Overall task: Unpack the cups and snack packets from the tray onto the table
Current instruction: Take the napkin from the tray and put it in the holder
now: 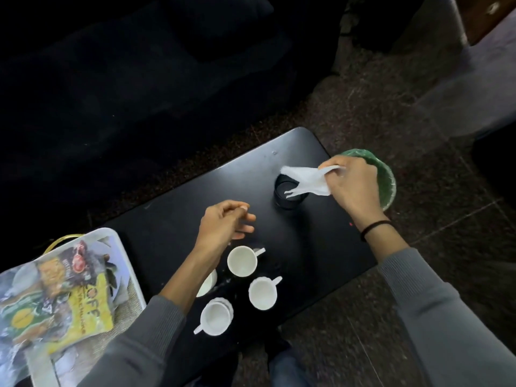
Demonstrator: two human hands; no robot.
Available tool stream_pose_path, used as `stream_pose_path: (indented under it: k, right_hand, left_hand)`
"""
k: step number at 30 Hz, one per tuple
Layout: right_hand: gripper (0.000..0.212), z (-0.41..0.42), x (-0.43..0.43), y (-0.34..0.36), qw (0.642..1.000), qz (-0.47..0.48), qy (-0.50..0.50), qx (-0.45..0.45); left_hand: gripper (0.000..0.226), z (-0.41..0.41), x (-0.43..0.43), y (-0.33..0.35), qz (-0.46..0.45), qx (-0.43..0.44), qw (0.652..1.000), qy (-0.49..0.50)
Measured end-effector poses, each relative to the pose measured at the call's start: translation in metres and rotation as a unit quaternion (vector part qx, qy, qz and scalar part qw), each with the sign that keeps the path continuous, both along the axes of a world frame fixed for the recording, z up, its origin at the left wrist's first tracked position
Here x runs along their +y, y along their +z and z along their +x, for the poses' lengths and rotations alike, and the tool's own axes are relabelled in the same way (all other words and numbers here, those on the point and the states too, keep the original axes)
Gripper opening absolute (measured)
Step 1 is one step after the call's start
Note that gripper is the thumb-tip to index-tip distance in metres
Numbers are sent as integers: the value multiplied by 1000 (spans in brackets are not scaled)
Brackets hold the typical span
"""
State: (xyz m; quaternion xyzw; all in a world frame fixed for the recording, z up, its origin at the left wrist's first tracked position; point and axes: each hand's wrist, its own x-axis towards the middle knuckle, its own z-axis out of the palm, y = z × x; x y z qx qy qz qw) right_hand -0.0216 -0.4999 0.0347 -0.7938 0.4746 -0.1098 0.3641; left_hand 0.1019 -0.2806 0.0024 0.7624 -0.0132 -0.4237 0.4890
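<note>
Several white handled cups stand on the black table: one just below my left hand, one to its right, one nearest me, and a fourth half hidden under my left forearm. Snack packets, yellow and green, lie in the white tray at the left. My left hand hovers over the table with loosely curled fingers, holding nothing. My right hand pinches a white tissue above a dark round holder.
A green-lined bin stands on the floor beside the table's right edge, partly behind my right hand. A dark sofa fills the area beyond the table. Speckled floor tiles surround it. My knees are at the near edge.
</note>
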Motion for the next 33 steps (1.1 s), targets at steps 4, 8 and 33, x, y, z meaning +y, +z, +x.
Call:
stream_pose_path:
  k: [4,8,33]
  right_hand:
    - [33,13,-4,-7,996,2,58,65]
    - [27,25,-7,-19,988,7,95,122]
    - [19,26,2,-20,984,-28,137,112]
  left_hand:
    - [14,1,-10,-1,10,-3,1000,-10]
    - [14,1,-14,-4,14,-4,1000,-15]
    - [14,-11,-27,-3,9,21,1000,4]
